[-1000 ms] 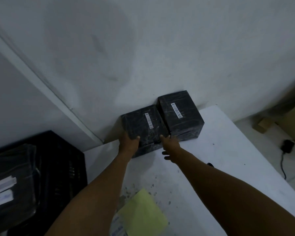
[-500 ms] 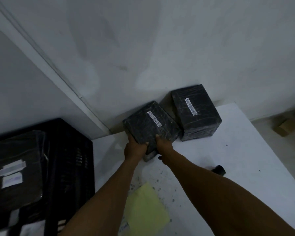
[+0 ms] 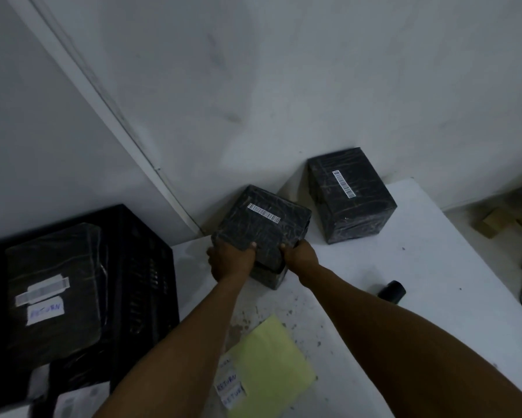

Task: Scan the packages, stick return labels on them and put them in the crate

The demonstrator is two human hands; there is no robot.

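Held package: a black plastic-wrapped box with a white barcode strip (image 3: 262, 230) sat at frame centre, tilted, over the white table (image 3: 419, 297).
Left hand (image 3: 231, 260): gripped its near-left edge.
Right hand (image 3: 300, 256): gripped its near-right corner.
Second black wrapped box (image 3: 351, 196): upper right, against the wall.
Black plastic crate (image 3: 145, 276): lower left, holding a wrapped package labelled "RETURN" (image 3: 53, 292).
Yellow sheet (image 3: 271, 369): bottom centre.

Black package (image 3: 262, 224) in both hands' grip above white table (image 3: 419, 297)
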